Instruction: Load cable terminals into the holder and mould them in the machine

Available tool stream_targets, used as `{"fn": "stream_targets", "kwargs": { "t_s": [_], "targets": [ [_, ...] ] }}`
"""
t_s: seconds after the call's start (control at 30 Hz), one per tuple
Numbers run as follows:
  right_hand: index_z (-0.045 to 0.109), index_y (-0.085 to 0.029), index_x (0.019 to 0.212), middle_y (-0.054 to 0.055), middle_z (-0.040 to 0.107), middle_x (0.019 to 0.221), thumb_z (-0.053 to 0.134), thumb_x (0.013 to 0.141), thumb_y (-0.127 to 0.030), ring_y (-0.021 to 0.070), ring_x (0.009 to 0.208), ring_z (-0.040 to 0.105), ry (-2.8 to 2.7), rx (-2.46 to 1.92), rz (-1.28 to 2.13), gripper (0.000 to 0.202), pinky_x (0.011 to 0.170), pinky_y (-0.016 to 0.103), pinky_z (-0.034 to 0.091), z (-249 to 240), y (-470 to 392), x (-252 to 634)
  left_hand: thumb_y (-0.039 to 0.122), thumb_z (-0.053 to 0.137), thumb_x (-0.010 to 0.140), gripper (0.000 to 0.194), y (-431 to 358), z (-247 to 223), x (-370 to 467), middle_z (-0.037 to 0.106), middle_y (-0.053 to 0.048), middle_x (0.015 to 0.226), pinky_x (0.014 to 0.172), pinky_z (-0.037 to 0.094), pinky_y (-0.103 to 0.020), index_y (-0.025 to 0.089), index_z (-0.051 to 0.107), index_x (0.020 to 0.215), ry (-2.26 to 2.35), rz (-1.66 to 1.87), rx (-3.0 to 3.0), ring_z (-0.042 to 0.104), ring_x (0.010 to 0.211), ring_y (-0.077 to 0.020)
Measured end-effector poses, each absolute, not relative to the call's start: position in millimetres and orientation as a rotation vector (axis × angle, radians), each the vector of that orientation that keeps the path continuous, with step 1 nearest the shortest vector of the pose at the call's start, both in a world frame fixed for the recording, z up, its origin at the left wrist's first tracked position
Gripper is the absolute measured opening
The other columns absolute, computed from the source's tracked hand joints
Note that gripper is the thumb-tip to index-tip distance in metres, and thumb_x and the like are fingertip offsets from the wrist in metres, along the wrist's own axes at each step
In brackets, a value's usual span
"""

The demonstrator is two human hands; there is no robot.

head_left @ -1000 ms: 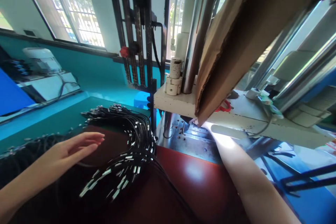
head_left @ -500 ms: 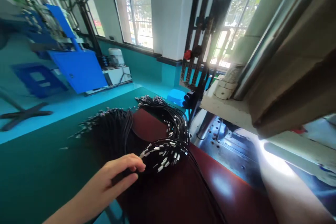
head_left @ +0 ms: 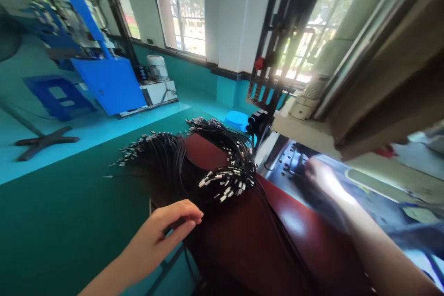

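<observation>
Well, from where I sit, my left hand hangs over the near side of the dark red surface, its fingers curved toward the thumb. The tips of that grip come very close together, and I can't tell whether they meet or pinch anything. My right hand is at the perforated metal plate of the machine, beneath its pale upper block; it is blurred, so I can't read that grip at all.

The black cables lie ahead of my left hand, well apart from the right. On the left, a thick bunch spreads its silvery tips over the green surface; a second bunch arcs along the far side, its own tips beside the first. Nearest the machine I see a curl of cables whose white ends point back toward my left hand, just beyond its fingertips, while a few dark strands trail down the red surface toward me.

Past the green surface, a bright blue stool stands on the floor, and a blue cabinet sits farther left.
</observation>
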State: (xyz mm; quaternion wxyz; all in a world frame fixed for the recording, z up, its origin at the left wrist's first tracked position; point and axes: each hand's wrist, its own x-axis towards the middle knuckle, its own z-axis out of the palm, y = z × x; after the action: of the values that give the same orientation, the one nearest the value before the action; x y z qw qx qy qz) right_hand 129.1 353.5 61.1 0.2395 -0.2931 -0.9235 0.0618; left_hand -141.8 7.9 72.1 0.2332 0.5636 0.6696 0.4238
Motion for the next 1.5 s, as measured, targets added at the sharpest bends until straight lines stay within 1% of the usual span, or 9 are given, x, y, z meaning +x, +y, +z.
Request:
{"fn": "stream_targets", "kwargs": {
  "t_s": [0.3,0.47,0.57,0.73,0.83,0.9,1.1,1.27,1.5],
  "targets": [
    [0.063,-0.016,0.089,0.008,0.062,0.094,0.041,0.084,-0.014,0.0169,0.088,0.056,-2.733,-1.017,0.275,0.022,0.08,0.026,0.041,50.6,263.9,189.7,0.028,0.054,0.081,0.038,67.2,58.9,-77.0,0.056,-0.008,0.117,0.094,0.042,-0.038,0.024,0.052,0.118,1.735,0.845,2.481,0.051,0.108,-0.0239],
    [0.061,-0.018,0.087,0.004,0.064,0.08,0.045,0.082,-0.02,0.0176,0.074,0.058,-2.691,-1.525,0.302,0.017,0.066,0.026,0.04,77.7,186.0,299.8,0.012,0.06,0.073,0.054,116.1,51.0,-50.6,0.047,-0.014,0.13,0.102,0.024,-0.055,0.021,0.048,0.125,1.75,0.358,2.914,0.034,0.125,-0.0337],
    [0.058,-0.019,0.097,0.002,0.062,0.074,0.051,0.078,-0.027,0.0171,0.066,0.056,-2.607,-1.749,0.503,0.022,0.059,0.026,0.039,66.4,134.6,346.8,0.019,0.063,0.073,0.049,131.6,44.5,-43.0,0.051,-0.015,0.125,0.103,0.017,-0.058,0.021,0.052,0.12,1.562,0.273,3.052,0.037,0.123,-0.0336],
    [0.049,-0.015,0.108,0.011,0.058,0.109,0.052,0.065,-0.015,0.0219,0.095,0.055,-2.52,-1.771,0.673,0.044,0.078,0.029,0.041,39.7,92.4,355.9,0.032,0.058,0.078,0.031,143.9,31.1,-25.8,0.063,-0.011,0.099,0.089,0.036,-0.045,0.018,0.057,0.106,1.136,0.175,3.169,0.057,0.093,-0.0256],
    [0.051,-0.016,0.096,0.01,0.06,0.098,0.05,0.063,-0.013,0.0221,0.09,0.057,-2.466,-1.945,0.649,0.033,0.074,0.028,0.041,43.4,96.3,342.8,0.019,0.05,0.083,0.008,147.5,25.2,-17.3,0.061,-0.006,0.075,0.066,0.039,-0.031,0.017,0.057,0.084,1.009,0.062,3.195,0.058,0.069,-0.0185],
    [0.052,-0.017,0.085,0.009,0.061,0.091,0.051,0.064,-0.014,0.023,0.087,0.057,-2.479,-2.034,0.605,0.021,0.069,0.028,0.04,52.2,106.7,337.2,0.012,0.043,0.084,0.014,148.3,25.5,-13.6,0.059,-0.005,0.069,0.06,0.036,-0.03,0.016,0.055,0.076,0.986,0.034,3.223,0.056,0.063,-0.0174],
    [0.051,-0.018,0.082,0.005,0.061,0.074,0.048,0.066,-0.011,0.0175,0.059,0.056,-2.327,-2.24,0.792,0.018,0.048,0.023,0.033,71.7,153.1,343.1,0.005,0.039,0.08,0.017,145.3,43.2,-0.1,0.058,-0.005,0.07,0.056,0.036,-0.031,0.017,0.051,0.079,1.12,-0.051,3.269,0.057,0.062,-0.0208],
    [0.055,-0.018,0.08,0.006,0.062,0.074,0.047,0.068,-0.014,0.0195,0.069,0.055,-2.245,-2.15,0.306,0.015,0.053,0.024,0.031,76.4,195.8,344.9,0.005,0.038,0.08,0.017,139.4,59.4,10.0,0.058,-0.007,0.072,0.056,0.039,-0.033,0.015,0.051,0.081,1.283,-0.009,3.211,0.057,0.065,-0.0224],
    [0.063,-0.015,0.079,0.002,0.063,0.073,0.05,0.069,-0.007,0.016,0.073,0.058,-2.199,-1.879,0.193,0.019,0.058,0.022,0.037,78.1,290.2,291.6,0.004,0.036,0.08,0.022,144.2,93.4,5.9,0.059,-0.01,0.079,0.059,0.045,-0.035,0.013,0.054,0.09,1.678,0.014,3.043,0.059,0.074,-0.0246]
  ]
}}
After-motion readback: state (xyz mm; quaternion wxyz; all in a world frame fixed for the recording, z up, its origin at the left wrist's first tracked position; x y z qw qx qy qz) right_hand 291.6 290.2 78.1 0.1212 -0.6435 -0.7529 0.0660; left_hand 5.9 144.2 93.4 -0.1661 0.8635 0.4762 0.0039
